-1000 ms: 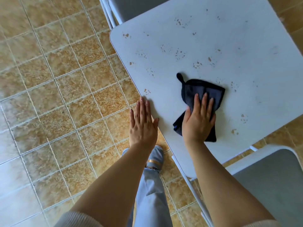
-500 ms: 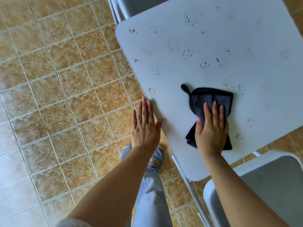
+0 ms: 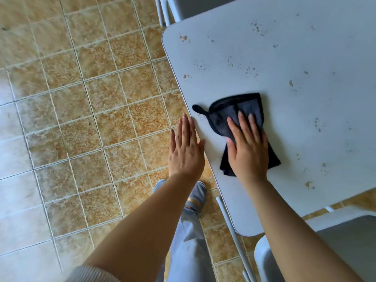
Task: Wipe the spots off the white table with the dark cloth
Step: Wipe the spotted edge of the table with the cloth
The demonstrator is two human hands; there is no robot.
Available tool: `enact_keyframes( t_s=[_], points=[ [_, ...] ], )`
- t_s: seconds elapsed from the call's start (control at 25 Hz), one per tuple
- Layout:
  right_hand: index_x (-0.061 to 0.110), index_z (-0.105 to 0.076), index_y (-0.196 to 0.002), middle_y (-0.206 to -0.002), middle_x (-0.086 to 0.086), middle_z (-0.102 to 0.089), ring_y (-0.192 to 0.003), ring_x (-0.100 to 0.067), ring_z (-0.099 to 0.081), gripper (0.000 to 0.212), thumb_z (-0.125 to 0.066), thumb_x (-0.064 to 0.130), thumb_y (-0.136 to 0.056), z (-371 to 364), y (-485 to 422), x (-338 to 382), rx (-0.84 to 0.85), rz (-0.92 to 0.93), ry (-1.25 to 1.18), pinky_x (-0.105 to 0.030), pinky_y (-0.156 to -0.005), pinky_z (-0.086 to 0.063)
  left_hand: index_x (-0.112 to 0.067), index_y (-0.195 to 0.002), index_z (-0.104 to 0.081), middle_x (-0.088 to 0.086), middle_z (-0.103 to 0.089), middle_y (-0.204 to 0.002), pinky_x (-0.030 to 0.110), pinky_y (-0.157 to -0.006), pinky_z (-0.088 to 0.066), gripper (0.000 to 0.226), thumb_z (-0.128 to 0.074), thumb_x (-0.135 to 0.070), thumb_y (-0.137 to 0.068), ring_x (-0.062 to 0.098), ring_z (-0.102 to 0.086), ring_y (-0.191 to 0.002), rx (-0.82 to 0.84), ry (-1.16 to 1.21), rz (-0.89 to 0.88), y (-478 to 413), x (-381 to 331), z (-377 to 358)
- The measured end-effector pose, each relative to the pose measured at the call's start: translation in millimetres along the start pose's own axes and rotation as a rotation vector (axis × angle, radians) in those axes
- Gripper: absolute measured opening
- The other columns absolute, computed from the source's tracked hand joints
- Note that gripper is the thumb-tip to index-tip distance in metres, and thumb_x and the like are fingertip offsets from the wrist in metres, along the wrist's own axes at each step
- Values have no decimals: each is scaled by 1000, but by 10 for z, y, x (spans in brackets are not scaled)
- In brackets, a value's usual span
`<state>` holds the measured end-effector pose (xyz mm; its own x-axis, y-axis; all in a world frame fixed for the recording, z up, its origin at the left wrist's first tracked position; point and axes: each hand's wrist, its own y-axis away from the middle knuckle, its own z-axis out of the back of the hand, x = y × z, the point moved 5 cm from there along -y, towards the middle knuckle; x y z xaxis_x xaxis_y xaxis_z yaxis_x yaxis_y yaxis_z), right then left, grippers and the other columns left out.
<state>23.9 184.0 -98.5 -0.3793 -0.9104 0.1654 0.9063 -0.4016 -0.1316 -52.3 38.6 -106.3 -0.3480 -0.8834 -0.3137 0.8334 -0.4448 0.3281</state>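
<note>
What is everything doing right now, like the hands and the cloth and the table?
white table, dirty, with brown spots across it.
dark cloth, bunched up, lying on the table under the right hand.
right hand, flat, fingers straight, pressing on the cloth.
left hand, flat and open, by the table's edge, holding nothing.
grey chair, standing at the table's near corner.

A floor (image 3: 91,98) of square tan, mottled tiles with pale grout lines spreads left of the white worktop (image 3: 295,129) and runs under it. Far to the worktop's left, the tiles wash out in a pale glare (image 3: 18,220) of bright light. A grey chair (image 3: 345,251) with a white frame stands at the worktop's near edge. A second grey chair (image 3: 195,7) stands at its far edge.
</note>
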Motion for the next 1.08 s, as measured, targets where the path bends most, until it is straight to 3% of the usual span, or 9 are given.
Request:
enact_keyframes(
  t_s=[0.24,0.44,0.68,0.76,0.92,1.0,1.08],
  points=[
    [28,-49,-146,-156,-4,-43,-146,-30,-36,47,-45,35,-100,-97,-616,65,-41,-184,20,-54,-109,-36,-9,-152,10,3,19,-160,36,-120,10,62,-16,-36,-104,13,19,-146,7,18,-23,-4,21,23],
    [30,-47,-148,-159,-1,-38,-149,-26,-32,46,-45,36,-102,-181,-452,459,18,-7,-2,-52,-112,-32,-11,-153,6,2,12,-161,36,-121,5,60,-18,-35,-104,11,15,-147,33,40,-77,-11,96,52],
    [28,-44,-150,-161,-1,-34,-150,-26,-30,47,-43,30,-103,116,81,-88,97,230,53,-53,-111,-35,-11,-152,8,3,16,-161,32,-120,9,60,-9,-41,-103,10,17,-146,-2,114,12,-139,99,179],
    [28,-46,-149,-159,-1,-37,-148,-26,-33,44,-39,33,-105,90,-62,-192,45,148,76,-53,-111,-36,-11,-153,9,3,16,-160,33,-120,8,60,-9,-40,-103,11,17,-146,-25,108,-2,-271,72,206],
    [29,-50,-146,-156,-2,-43,-145,-29,-38,45,-46,37,-102,-107,-616,60,-94,-292,39,-56,-108,-37,-10,-154,6,4,12,-161,38,-121,5,60,-16,-35,-104,14,13,-148,-66,20,-60,-490,89,234],
    [28,-49,-146,-156,-3,-43,-145,-29,-38,46,-46,38,-101,-160,-677,266,-83,-315,41,-56,-108,-37,-9,-154,5,6,10,-162,39,-121,5,60,-17,-34,-104,15,12,-148,-75,-44,-88,-540,123,233],
    [28,-45,-149,-158,-2,-40,-147,-28,-35,47,-46,38,-102,-137,-485,322,-52,-193,69,-53,-110,-36,-9,-154,3,6,8,-162,40,-121,3,60,-17,-36,-104,16,11,-148,-92,-93,-114,-577,158,264]
  ],
)
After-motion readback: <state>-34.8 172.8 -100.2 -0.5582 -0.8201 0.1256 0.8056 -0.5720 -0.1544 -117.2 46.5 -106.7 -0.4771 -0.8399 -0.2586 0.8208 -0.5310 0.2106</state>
